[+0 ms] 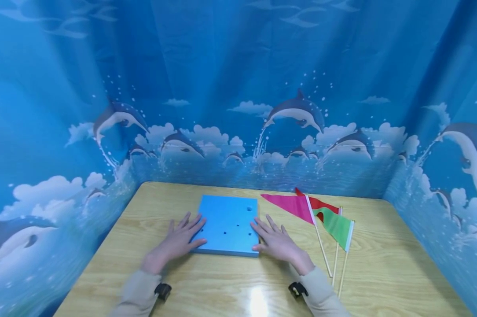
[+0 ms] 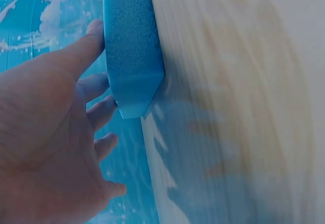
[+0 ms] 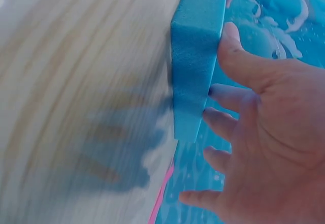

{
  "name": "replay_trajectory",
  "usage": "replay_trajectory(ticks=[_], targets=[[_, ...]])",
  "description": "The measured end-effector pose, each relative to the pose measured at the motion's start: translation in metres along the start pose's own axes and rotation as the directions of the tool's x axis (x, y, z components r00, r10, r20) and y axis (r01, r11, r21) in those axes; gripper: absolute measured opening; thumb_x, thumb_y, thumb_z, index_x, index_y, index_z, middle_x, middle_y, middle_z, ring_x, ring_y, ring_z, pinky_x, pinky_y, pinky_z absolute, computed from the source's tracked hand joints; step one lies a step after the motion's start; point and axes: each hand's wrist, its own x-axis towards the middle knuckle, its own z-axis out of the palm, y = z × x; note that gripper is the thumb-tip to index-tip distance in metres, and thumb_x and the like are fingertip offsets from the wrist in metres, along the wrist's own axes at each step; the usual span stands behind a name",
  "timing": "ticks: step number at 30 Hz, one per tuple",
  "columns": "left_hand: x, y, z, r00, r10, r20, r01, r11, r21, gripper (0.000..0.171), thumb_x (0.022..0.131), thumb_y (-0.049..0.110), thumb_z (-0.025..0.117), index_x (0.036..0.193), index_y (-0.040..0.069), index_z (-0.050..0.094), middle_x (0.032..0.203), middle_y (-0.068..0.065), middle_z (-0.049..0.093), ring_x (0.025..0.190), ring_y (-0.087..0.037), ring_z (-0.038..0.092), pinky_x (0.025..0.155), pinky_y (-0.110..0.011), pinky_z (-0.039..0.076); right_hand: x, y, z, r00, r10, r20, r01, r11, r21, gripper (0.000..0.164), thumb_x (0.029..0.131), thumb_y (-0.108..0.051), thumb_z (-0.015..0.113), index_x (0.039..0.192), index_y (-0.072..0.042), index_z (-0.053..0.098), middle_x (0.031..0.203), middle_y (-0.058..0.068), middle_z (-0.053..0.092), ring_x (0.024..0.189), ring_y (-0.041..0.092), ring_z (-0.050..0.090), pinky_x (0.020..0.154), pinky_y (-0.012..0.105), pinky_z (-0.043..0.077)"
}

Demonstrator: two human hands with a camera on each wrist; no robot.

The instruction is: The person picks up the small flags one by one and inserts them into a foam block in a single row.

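Note:
A flat blue foam block (image 1: 226, 215) with several small holes in its top lies on the wooden table. My left hand (image 1: 180, 240) touches its left edge, fingers spread and nearly straight, thumb and fingertips on the top. On the opposite side my right hand (image 1: 277, 241) rests its fingertips and thumb on the right edge, likewise spread. In the left wrist view the block's side (image 2: 133, 46) shows beside the thumb, and the palm is off the table. The right wrist view shows the block's thick side (image 3: 195, 76) next to the other hand's fingers.
Right of the block lie a pink pennant flag (image 1: 291, 205), a red flag (image 1: 321, 205) and a green flag (image 1: 335, 225), overlapping, their thin sticks toward the near side. A wooden table (image 1: 389, 264) holds everything. A blue dolphin-print curtain (image 1: 238, 88) surrounds its back and sides.

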Motion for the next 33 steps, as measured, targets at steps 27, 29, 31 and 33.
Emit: replay_trajectory(ticks=[27, 29, 31, 33], targets=[[0.022, 0.075, 0.04, 1.0, 0.019, 0.013, -0.02, 0.997, 0.072, 0.069, 0.1, 0.051, 0.057, 0.156, 0.015, 0.042, 0.163, -0.011, 0.033, 0.152, -0.043, 0.019, 0.115, -0.076, 0.008, -0.065, 0.059, -0.028, 0.999, 0.039, 0.015, -0.041, 0.991, 0.124, 0.078, 0.097, -0.04, 0.065, 0.16, -0.009, 0.03, 0.168, 0.017, 0.018, 0.151, 0.052, -0.002, 0.109, 0.082, 0.006], [0.021, 0.077, 0.041, 1.0, 0.016, 0.009, -0.017, 0.998, 0.068, 0.069, 0.099, 0.052, 0.058, 0.155, 0.015, 0.042, 0.163, -0.011, 0.033, 0.152, -0.044, 0.019, 0.115, -0.076, 0.007, -0.067, 0.06, -0.029, 0.999, 0.034, 0.024, -0.037, 0.992, 0.123, 0.079, 0.097, -0.04, 0.066, 0.159, -0.009, 0.03, 0.167, 0.017, 0.018, 0.151, 0.053, -0.001, 0.109, 0.082, 0.006], [0.02, 0.079, 0.041, 1.0, 0.016, 0.006, -0.016, 0.998, 0.063, 0.07, 0.098, 0.052, 0.059, 0.155, 0.015, 0.043, 0.163, -0.011, 0.033, 0.152, -0.044, 0.018, 0.115, -0.076, 0.007, -0.068, 0.059, -0.03, 0.999, 0.031, 0.031, -0.034, 0.992, 0.12, 0.079, 0.096, -0.04, 0.066, 0.159, -0.007, 0.031, 0.167, 0.018, 0.019, 0.15, 0.053, -0.001, 0.109, 0.082, 0.005], [0.02, 0.08, 0.042, 1.0, 0.019, 0.002, -0.019, 0.998, 0.06, 0.069, 0.098, 0.052, 0.06, 0.154, 0.015, 0.044, 0.163, -0.012, 0.033, 0.152, -0.044, 0.017, 0.115, -0.075, 0.007, -0.07, 0.058, -0.032, 0.999, 0.032, 0.035, -0.035, 0.993, 0.116, 0.079, 0.096, -0.039, 0.067, 0.159, -0.007, 0.031, 0.167, 0.019, 0.02, 0.15, 0.053, 0.0, 0.108, 0.083, 0.005]])
